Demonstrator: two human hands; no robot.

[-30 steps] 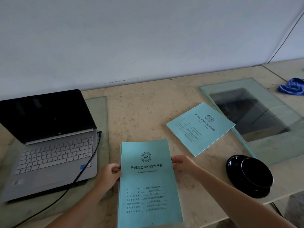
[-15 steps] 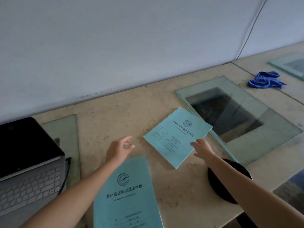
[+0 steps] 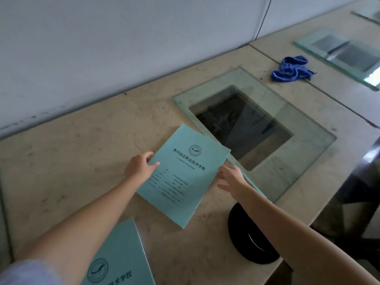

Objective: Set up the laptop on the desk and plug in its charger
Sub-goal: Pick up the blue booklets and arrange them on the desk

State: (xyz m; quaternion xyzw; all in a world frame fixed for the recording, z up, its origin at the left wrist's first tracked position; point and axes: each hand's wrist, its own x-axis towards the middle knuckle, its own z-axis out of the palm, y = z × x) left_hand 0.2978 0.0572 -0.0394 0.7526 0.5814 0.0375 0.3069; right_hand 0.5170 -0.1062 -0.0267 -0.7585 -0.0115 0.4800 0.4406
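A teal booklet (image 3: 185,173) lies askew in the middle of the beige desk (image 3: 86,161). My left hand (image 3: 139,167) pinches its left edge, thumb on the cover. Against the booklet's right edge rests my right hand (image 3: 232,179), fingers spread and touching the paper. A second teal booklet (image 3: 121,262) lies at the near edge, partly under my left forearm. The laptop and its charger cable are out of view.
A glass pane (image 3: 304,161) covers a dark rectangular opening just right of the booklet. A black round object (image 3: 246,243) sits near the front edge under my right forearm. Farther right lie a blue cloth (image 3: 292,68) and another glass pane (image 3: 339,54).
The view swung right, so the laptop left the frame. Both hands let go of the near booklet and reached to the far one; my left hand now grips its edge.
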